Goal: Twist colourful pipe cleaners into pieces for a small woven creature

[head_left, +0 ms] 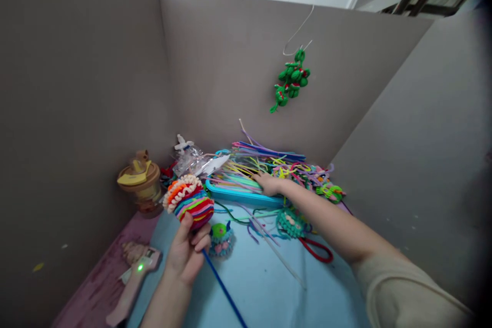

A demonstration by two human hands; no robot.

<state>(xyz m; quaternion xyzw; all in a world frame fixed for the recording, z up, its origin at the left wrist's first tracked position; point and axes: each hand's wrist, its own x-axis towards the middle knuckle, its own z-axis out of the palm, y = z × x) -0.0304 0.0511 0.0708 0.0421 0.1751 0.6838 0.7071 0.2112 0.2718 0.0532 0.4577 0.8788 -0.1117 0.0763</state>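
Observation:
My left hand (188, 251) is closed around the lower part of a rounded pipe-cleaner craft piece (194, 207), striped in red, blue, pink and yellow with curly cream and orange edging on top. A long blue pipe cleaner (225, 289) runs down from it toward the bottom of the view. Farther off, my right hand (268, 183) reaches over a blue tray (246, 197) of pipe cleaners in many colours. Its fingers are stretched out among the stems, and their tips are partly lost there. A small blue and green craft piece (221, 240) lies beside my left hand.
A lidded brown cup (140, 182) and a pink handheld device (134, 282) with a green light are at left. A teal craft piece (291, 223) and red loop (317, 250) lie under my right arm. Green pieces (292, 79) hang from wire. Grey panels (230, 72) enclose the table.

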